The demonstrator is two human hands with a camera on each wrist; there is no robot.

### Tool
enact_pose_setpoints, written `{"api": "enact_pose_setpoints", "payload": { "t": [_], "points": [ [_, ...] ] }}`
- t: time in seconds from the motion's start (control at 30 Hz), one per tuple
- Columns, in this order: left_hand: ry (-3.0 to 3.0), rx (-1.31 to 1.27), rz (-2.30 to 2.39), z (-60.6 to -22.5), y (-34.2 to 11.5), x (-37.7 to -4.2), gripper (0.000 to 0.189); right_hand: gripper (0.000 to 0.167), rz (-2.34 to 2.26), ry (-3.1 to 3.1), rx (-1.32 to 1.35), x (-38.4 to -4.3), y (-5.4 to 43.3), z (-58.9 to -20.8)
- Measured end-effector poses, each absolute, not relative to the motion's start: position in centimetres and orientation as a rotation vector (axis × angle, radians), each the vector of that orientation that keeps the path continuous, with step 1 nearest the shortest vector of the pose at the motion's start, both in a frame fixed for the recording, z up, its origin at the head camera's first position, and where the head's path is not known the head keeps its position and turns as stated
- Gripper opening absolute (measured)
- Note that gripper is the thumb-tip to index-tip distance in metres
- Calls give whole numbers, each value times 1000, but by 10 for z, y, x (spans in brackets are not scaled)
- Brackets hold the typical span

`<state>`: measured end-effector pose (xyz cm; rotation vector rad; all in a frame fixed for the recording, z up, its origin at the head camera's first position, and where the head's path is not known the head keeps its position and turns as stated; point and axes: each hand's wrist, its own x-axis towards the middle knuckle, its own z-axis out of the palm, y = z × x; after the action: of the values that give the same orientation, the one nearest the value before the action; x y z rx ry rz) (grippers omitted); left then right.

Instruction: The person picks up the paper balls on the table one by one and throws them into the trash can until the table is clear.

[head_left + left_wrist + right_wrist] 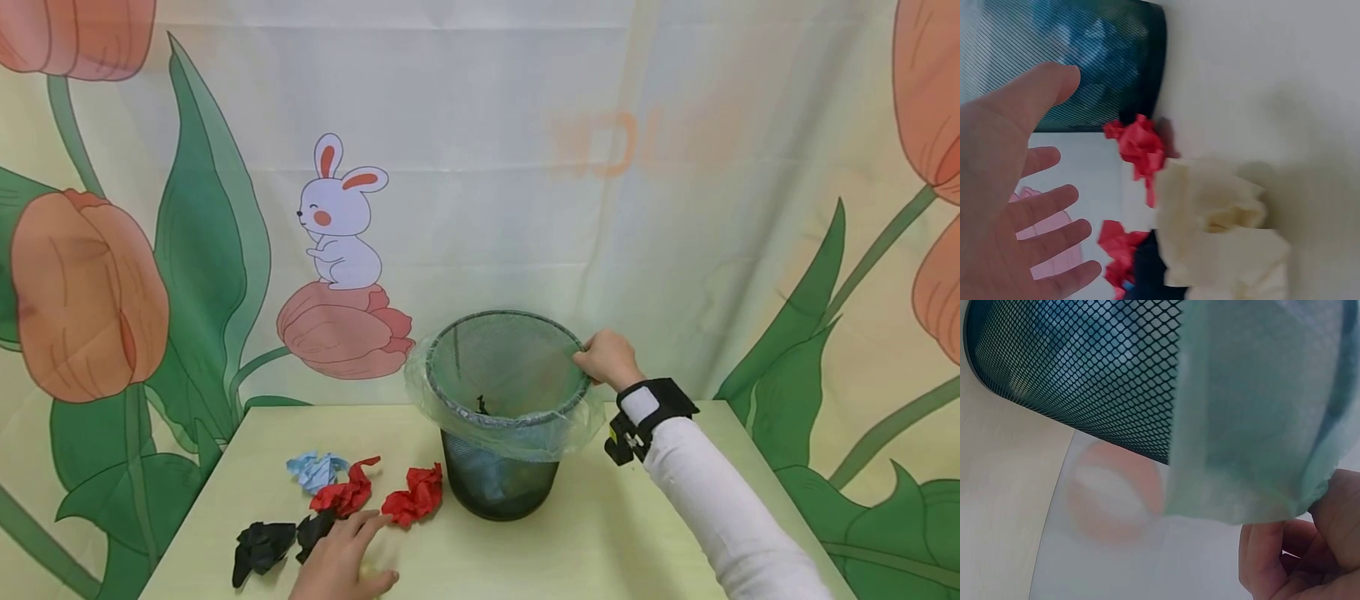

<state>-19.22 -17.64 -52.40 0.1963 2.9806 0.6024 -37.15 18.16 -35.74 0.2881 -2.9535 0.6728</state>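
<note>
A black mesh wastebasket stands on the table, lined with a thin greenish plastic bag folded over its rim. My right hand grips that rim at the right side, fingers curled round bag and edge. Fingers spread, my left hand hovers by several crumpled papers: black, red and light blue. Close to it in the left wrist view lies a cream crumpled paper, mostly hidden by the hand in the head view. Something bluish shows through the basket's mesh.
The pale table ends at a hanging cloth backdrop printed with tulips and a rabbit. A black strap with a small device is on my right wrist. The basket stands right of the papers.
</note>
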Motion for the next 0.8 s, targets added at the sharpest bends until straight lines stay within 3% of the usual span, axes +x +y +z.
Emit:
{"api": "enact_pose_setpoints", "payload": {
  "t": [0.27, 0.53, 0.8],
  "points": [
    [2927, 189, 612, -545, -188, -184, 71, 47, 690, -2951, 276, -370, 181, -357],
    [2813, 212, 645, -562, -195, -182, 83, 47, 716, -2953, 279, -370, 182, -356],
    [2804, 93, 577, -577, -196, -182, 82, 47, 689, -2941, 275, -370, 181, -356]
  ]
}}
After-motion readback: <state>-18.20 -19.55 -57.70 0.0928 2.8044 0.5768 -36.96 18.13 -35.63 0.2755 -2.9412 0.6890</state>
